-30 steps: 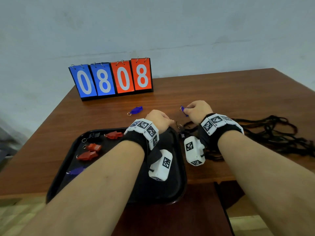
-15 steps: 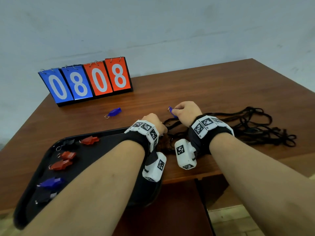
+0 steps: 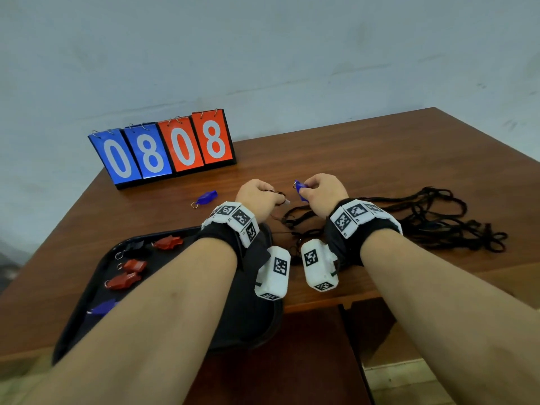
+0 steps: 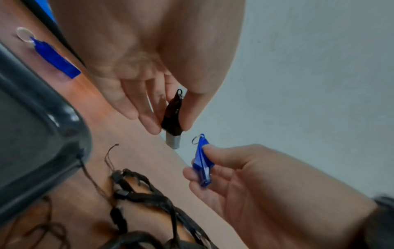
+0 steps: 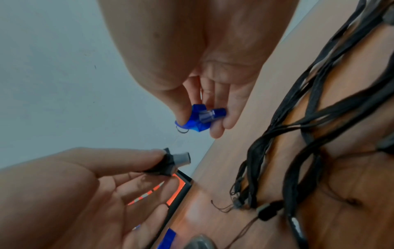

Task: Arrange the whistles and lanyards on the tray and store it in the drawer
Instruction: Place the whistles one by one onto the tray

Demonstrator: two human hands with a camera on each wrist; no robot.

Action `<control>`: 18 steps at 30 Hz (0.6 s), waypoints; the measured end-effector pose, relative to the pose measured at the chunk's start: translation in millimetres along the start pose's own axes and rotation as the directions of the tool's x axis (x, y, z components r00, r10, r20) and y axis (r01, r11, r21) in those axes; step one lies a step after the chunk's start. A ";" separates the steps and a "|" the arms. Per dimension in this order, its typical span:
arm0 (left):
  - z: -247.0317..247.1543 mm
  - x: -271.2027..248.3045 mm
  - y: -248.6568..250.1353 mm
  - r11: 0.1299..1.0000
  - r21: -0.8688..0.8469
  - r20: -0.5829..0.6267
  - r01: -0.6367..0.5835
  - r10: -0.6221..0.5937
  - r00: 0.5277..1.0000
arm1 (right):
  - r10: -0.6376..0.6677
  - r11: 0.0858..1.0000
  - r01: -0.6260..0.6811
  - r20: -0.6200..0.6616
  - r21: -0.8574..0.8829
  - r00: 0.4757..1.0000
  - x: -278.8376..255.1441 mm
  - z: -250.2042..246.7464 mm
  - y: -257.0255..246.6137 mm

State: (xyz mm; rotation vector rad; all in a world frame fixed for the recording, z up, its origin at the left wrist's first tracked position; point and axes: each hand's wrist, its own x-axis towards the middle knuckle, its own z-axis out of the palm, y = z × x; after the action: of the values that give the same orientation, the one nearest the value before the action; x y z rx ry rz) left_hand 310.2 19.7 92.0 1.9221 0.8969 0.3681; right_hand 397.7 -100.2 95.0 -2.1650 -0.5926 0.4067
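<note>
Left grip pinching black whistle, right grip pinching blue whistle, apart above table edge.

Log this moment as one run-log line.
left hand: pinches black whistle | right hand: pinches blue whistle | tray: holds whistles | lanyards: on table

Flip scoreboard — "0808" — on wooden table

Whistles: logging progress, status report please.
Left hand pinches black whistle. Right hand pinches blue whistle. Lanyards tangled on table, off the tray.
</note>
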 end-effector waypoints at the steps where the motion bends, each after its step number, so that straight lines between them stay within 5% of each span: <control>1: -3.7 -1.6 0.2 1.000 -0.019 -0.017 -0.019 0.019 1.000 | -0.007 1.000 0.007 -0.006 -0.008 1.000 -3.2 -0.6 -3.3; 8: -41.4 -25.3 -2.8 0.995 -0.033 -0.092 -0.095 0.092 0.991 | -0.080 0.997 0.079 0.027 0.026 0.996 -28.2 6.0 -34.4; 18: -166.6 -68.3 -53.6 0.999 -0.033 -0.302 -0.030 0.019 0.953 | -0.152 0.970 0.201 0.301 -0.139 0.941 -83.9 86.4 -110.7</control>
State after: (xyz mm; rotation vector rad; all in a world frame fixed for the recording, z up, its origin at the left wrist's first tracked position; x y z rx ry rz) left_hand 142.8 91.5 137.8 1.8733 1.0561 0.7034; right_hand 256.2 -30.3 138.3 -2.2029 -1.0102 0.5990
